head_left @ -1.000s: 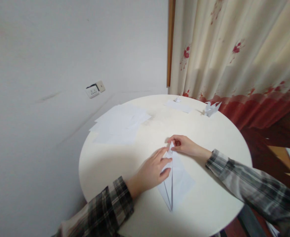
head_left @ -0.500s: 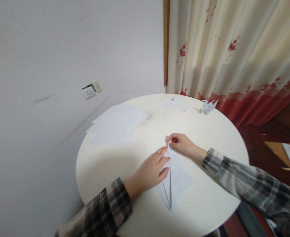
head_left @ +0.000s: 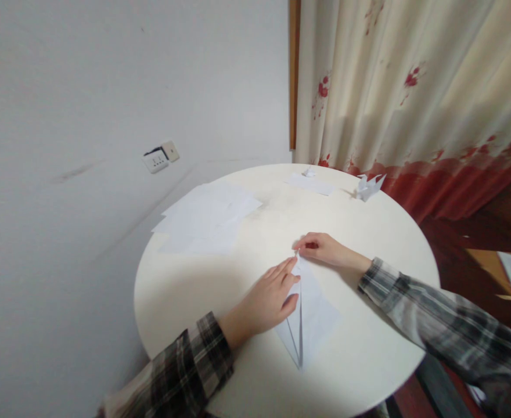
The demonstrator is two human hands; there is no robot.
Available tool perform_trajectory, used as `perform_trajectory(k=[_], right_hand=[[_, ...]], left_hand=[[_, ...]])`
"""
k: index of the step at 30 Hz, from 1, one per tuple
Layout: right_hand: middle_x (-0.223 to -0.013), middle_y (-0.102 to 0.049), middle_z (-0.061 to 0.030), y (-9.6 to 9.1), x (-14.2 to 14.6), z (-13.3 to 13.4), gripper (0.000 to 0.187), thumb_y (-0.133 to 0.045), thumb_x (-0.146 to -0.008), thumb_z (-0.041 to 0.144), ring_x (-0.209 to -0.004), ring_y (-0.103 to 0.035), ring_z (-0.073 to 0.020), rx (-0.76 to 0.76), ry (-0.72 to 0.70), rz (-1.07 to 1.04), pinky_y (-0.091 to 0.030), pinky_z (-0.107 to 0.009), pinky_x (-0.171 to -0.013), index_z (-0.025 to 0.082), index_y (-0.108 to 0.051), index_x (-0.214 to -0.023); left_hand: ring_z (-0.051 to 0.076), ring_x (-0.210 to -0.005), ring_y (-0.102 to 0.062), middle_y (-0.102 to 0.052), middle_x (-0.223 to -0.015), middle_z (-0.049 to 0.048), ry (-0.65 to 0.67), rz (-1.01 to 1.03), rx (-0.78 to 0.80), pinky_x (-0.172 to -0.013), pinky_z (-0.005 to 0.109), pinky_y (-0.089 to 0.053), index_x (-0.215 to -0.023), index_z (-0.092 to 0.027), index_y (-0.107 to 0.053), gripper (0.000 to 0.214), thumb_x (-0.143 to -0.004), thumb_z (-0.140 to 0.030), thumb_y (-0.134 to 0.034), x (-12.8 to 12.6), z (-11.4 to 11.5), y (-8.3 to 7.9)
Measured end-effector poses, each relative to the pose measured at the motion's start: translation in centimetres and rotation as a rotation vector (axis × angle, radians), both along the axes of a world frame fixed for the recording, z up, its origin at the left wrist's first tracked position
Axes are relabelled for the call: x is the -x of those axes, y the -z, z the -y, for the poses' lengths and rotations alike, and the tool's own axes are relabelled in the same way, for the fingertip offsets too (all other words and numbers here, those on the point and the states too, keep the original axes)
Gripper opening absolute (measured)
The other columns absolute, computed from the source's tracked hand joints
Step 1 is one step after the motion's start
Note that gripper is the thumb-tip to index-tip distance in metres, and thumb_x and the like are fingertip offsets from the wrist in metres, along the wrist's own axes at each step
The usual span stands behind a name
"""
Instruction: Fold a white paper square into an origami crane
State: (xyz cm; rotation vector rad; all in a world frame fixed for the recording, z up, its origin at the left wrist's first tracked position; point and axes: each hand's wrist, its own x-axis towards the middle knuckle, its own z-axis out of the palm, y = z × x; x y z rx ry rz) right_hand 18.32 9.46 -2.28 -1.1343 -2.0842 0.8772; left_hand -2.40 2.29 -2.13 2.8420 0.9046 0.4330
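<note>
A folded sheet of white paper (head_left: 316, 316) lies on the table, its left flap creased in toward the centre line. My left hand (head_left: 266, 299) rests flat over that flap, fingers stretched out and pressing on it. At the paper's far tip, my right hand (head_left: 320, 247) has thumb and forefinger pinched together on the point. The right hand's other fingers are curled. Part of the left flap is hidden under my left hand.
The round white table (head_left: 186, 302) stands against the wall. Loose white sheets (head_left: 207, 215) lie at its far left. A folded paper crane (head_left: 369, 187) sits at the far right, and a smaller folded paper piece (head_left: 308, 173) stands by another sheet (head_left: 310, 184) at the back.
My right hand has shifted very slightly at the paper's far tip, its fingers closing closer together. The left hand and the paper stay almost in place.
</note>
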Motion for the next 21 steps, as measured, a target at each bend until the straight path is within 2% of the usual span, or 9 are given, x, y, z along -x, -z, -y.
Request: perform_trajectory(k=[4, 13, 21], right_hand=[[-0.075, -0.058, -0.0015, -0.01, -0.18, -0.14, 0.019, -0.062, -0.074, 0.026, -0.066, -0.052, -0.0106, -0.025, -0.018, 0.020, -0.042, -0.024, -0.063, 0.015, -0.068, -0.088], [-0.074, -0.055, -0.0001, -0.18, -0.02, 0.03, 0.020, -0.069, -0.067, 0.024, -0.064, -0.050, -0.0099, -0.064, -0.013, 0.047, -0.041, -0.023, -0.061, 0.015, -0.065, -0.084], [-0.069, -0.057, 0.0001, 0.07, 0.16, 0.00, 0.015, -0.058, -0.076, 0.027, -0.061, -0.050, -0.0102, -0.022, 0.035, 0.022, -0.039, -0.023, -0.059, 0.015, -0.065, -0.082]], left_hand=[[0.025, -0.132, -0.026, -0.029, -0.143, 0.0149, 0.000, 0.010, 0.002, -0.105, 0.044, -0.031, -0.114, -0.014, -0.045, 0.032, -0.084, -0.021, -0.044, 0.02, -0.01, 0.02], [0.024, -0.132, -0.027, -0.034, -0.140, 0.0154, -0.008, -0.014, -0.002, -0.106, 0.042, -0.030, -0.115, -0.013, -0.045, 0.032, -0.084, -0.022, -0.045, -0.06, 0.00, -0.18], [0.024, -0.131, -0.028, -0.033, -0.140, 0.0149, -0.007, -0.014, -0.008, -0.106, 0.042, -0.030, -0.115, -0.014, -0.045, 0.032, -0.083, -0.021, -0.045, -0.18, 0.04, -0.22]])
